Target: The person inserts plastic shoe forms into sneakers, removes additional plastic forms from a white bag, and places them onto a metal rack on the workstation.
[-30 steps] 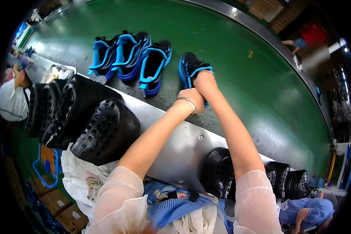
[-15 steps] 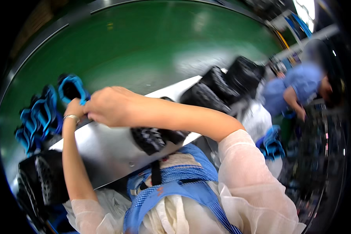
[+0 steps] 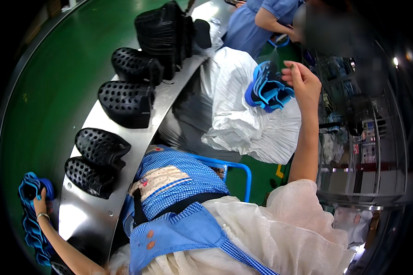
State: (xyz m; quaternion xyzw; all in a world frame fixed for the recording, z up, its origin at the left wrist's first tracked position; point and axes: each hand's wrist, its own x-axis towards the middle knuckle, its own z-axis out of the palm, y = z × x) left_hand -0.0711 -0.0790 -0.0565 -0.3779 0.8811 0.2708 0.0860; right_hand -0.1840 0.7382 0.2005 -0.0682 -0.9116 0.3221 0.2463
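My left hand (image 3: 40, 208) reaches to the far lower left, its fingers closed on the rim of a blue shoe liner (image 3: 28, 189) with a dark inside. More blue liners (image 3: 34, 236) stand in a row just below it. On the right, my right hand (image 3: 304, 85) is raised with fingers loosely bent and apart, and nothing shows in them. Close beside its fingertips, several nested blue liners (image 3: 270, 94) rest on a white plastic bag (image 3: 234, 107). Black perforated clogs (image 3: 126, 103) lie between my hands on a metal bench.
The metal bench (image 3: 73, 208) curves from lower left to upper centre. A tall stack of black clogs (image 3: 158, 34) stands at its far end. Beyond the bag, a person in blue (image 3: 250, 27) is at work. A blue tubular frame (image 3: 248, 178) is beside me; shelving (image 3: 362, 151) lines the right.
The view has swung right. My hands, together at the blue liners before, are now far apart: the left stays there, while the right has moved to the liners on the bag.
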